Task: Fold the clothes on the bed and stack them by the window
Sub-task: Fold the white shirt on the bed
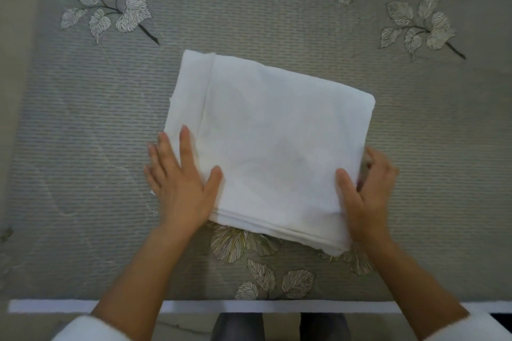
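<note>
A white garment (273, 144), folded into a thick rectangle, lies on the grey bedspread (83, 147) straight in front of me. My left hand (180, 183) lies flat with straight fingers on the fold's near left corner, part of the palm on the bedspread. My right hand (365, 188) grips the near right edge: the thumb lies on top and the fingers curl under the layers, where they are hidden.
The bedspread has embroidered leaf and flower motifs at the far left (110, 8), far right (415, 25) and near edge (263, 271). The bed's white near edge (249, 306) runs across below my forearms.
</note>
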